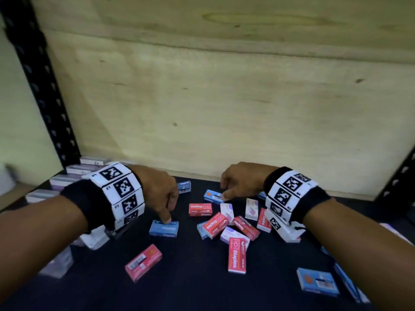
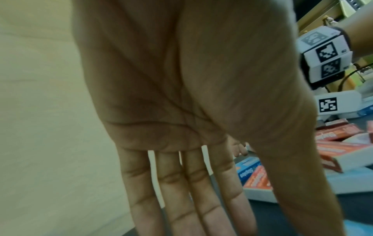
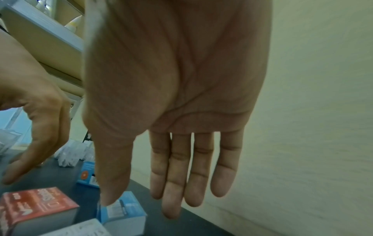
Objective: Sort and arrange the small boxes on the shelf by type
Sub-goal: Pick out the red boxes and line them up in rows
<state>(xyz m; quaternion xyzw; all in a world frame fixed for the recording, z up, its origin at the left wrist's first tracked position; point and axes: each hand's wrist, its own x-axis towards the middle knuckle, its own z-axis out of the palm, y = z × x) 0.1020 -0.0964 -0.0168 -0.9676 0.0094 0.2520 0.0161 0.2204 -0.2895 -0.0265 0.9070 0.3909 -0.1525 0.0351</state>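
dark shelf (image 1: 193, 277); left hand (image 1: 157, 191) hides blue box (image 1: 164, 228) edge.

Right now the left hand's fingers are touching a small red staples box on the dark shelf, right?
Not quite. The small cardboard box under the left hand fingers is blue, not red; the head view shows it. It does lie on the dark shelf.

Six red boxes (image 1: 200, 209) (blue (image 1: 164, 228): six)
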